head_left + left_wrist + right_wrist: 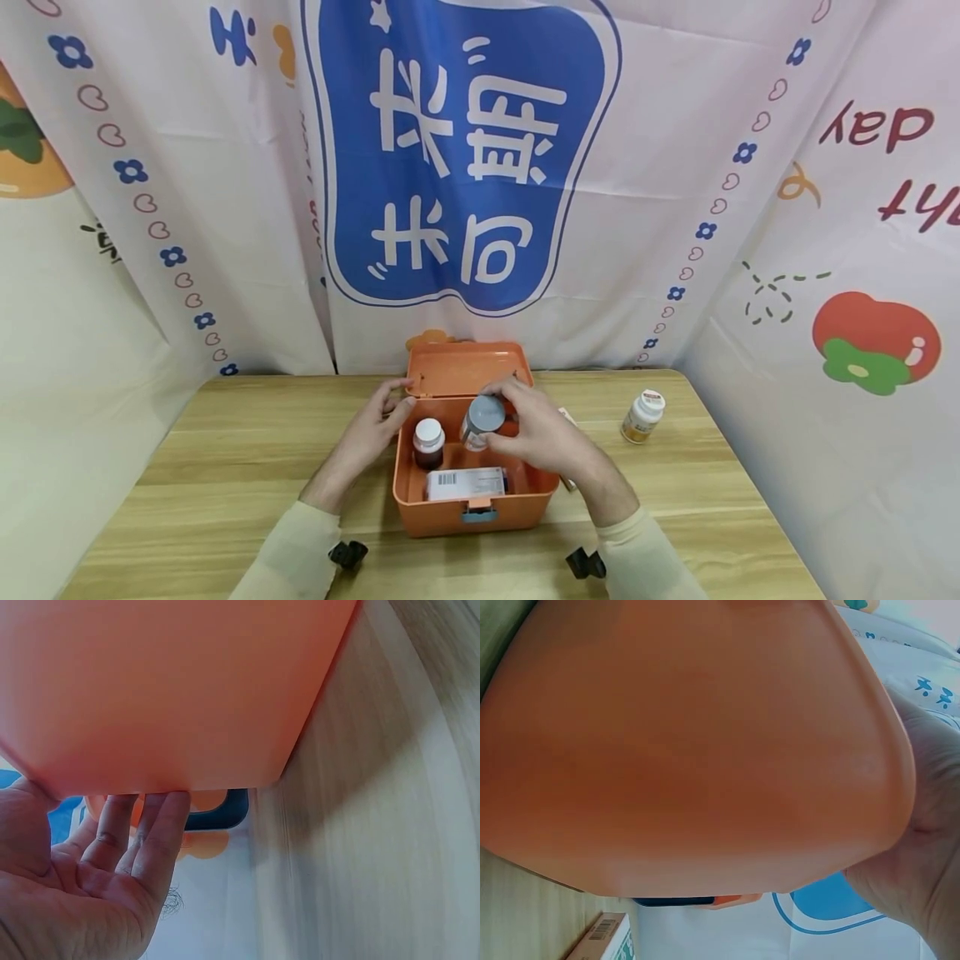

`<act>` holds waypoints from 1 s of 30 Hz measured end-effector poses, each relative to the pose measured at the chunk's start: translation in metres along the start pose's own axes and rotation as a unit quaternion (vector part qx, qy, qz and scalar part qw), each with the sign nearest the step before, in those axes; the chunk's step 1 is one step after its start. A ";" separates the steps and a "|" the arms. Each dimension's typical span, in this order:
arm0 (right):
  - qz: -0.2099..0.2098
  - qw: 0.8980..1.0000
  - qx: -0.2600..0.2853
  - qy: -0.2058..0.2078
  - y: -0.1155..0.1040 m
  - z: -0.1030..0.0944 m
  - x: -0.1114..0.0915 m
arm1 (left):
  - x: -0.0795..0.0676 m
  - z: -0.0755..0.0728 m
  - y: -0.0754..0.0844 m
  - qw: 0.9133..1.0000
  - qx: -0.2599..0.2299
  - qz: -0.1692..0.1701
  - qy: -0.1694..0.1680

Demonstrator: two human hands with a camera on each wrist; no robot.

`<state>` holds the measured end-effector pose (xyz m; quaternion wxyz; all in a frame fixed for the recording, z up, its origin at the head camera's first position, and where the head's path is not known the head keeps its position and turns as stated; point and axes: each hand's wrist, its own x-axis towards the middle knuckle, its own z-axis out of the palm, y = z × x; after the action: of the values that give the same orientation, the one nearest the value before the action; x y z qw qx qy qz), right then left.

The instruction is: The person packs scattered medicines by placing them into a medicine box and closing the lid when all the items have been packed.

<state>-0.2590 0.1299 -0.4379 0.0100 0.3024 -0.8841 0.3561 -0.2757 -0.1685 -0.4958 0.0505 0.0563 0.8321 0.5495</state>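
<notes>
An orange lidded box [472,518] stands on the table with its lid [468,371] raised at the back. Inside the box, my right hand [543,429] holds a grey-capped bottle [485,414] between thumb and fingers. That bottle is hidden behind the box wall in the right wrist view. My left hand [372,427] rests against the box's left back corner, its fingertips [176,799] touching the orange wall. Also in the box are a white-capped dark bottle [429,446] and, along the front, a white carton [465,483] with a barcode.
A white-capped bottle [642,417] with a yellowish label stands on the wooden table [247,467], right of the box. Beside the box's right wall lies a small carton [604,937], partly hidden by my right arm in the head view. A printed white curtain [660,125] hangs behind.
</notes>
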 end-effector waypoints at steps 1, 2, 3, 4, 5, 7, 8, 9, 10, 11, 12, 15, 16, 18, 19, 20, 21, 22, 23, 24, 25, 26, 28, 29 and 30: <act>-0.001 1.000 -0.002 0.000 0.000 0.001 0.000 | 0.000 0.000 -0.002 1.000 0.000 0.002 0.001; -0.002 1.000 -0.005 0.000 0.000 0.001 0.000 | 0.000 0.001 -0.001 1.000 -0.005 0.002 0.000; -0.004 1.000 -0.007 0.001 0.001 0.002 0.000 | 0.000 0.001 -0.001 1.000 -0.007 0.002 0.000; -0.005 1.000 -0.007 0.001 0.001 0.003 0.000 | 0.001 0.001 -0.001 1.000 -0.010 0.002 0.000; -0.005 1.000 -0.009 0.001 0.000 0.004 0.000 | 0.001 0.001 -0.002 1.000 -0.011 0.002 0.000; -0.005 1.000 -0.012 0.001 0.001 0.005 0.001 | 0.001 0.001 -0.002 1.000 -0.008 0.004 0.001; -0.005 1.000 -0.013 0.001 0.001 0.005 0.001 | 0.001 0.001 -0.002 1.000 -0.006 0.004 0.002; -0.005 1.000 -0.015 0.002 0.002 0.006 0.001 | 0.001 0.000 -0.002 1.000 -0.002 0.004 0.003; -0.005 1.000 -0.016 0.003 0.002 0.006 0.001 | 0.001 0.000 -0.002 1.000 0.000 0.004 0.003; -0.004 1.000 -0.017 0.003 0.002 0.007 0.001 | 0.001 0.000 -0.002 1.000 0.002 0.005 0.003; -0.003 1.000 -0.018 0.003 0.003 0.007 0.001 | 0.002 0.000 -0.003 1.000 0.003 0.004 0.003; -0.001 1.000 -0.027 0.002 0.003 0.008 0.001 | 0.002 -0.001 -0.003 1.000 0.003 0.005 0.002; -0.001 1.000 -0.028 0.000 0.003 0.008 0.001 | 0.002 0.000 -0.003 1.000 0.003 0.006 0.003; -0.001 0.999 -0.035 -0.003 0.004 0.008 0.001 | 0.003 0.000 -0.003 1.000 0.000 0.007 0.004; -0.001 0.999 -0.036 -0.004 0.004 0.009 0.001 | 0.003 0.000 -0.003 1.000 -0.001 0.008 0.005; -0.001 0.999 -0.037 -0.006 0.004 0.009 0.001 | 0.003 0.000 -0.003 1.000 -0.003 0.009 0.005; 0.000 0.999 -0.037 -0.009 0.004 0.009 0.001 | 0.003 0.000 -0.003 1.000 -0.004 0.010 0.007; 0.001 0.999 -0.037 -0.011 0.004 0.010 0.002 | 0.003 0.000 -0.003 1.000 -0.007 0.010 0.007; 0.001 0.999 -0.038 -0.014 0.004 0.010 0.002 | 0.003 0.001 -0.002 1.000 -0.009 0.009 0.007; 0.001 0.999 -0.037 -0.016 0.004 0.010 0.002 | 0.003 0.001 -0.002 1.000 -0.011 0.009 0.007; 0.001 0.999 -0.037 -0.017 0.004 0.011 0.003 | 0.002 0.001 -0.002 1.000 -0.012 0.008 0.007; 0.001 0.999 -0.040 -0.019 0.003 0.011 0.003 | 0.002 0.001 -0.002 1.000 -0.013 0.006 0.007; 0.002 0.999 -0.041 -0.024 0.003 0.013 0.004 | 0.002 0.001 -0.002 1.000 -0.014 0.004 0.008; 0.003 0.999 -0.042 -0.027 0.003 0.013 0.004 | 0.002 0.001 -0.001 1.000 -0.012 0.006 0.007; 0.005 0.999 -0.041 -0.030 0.003 0.013 0.004 | 0.002 0.001 -0.001 1.000 -0.011 0.005 0.008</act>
<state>-0.2607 0.1210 -0.4488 -0.0063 0.3079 -0.8993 0.3105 -0.2772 -0.1677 -0.4973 0.0418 0.0559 0.8258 0.5596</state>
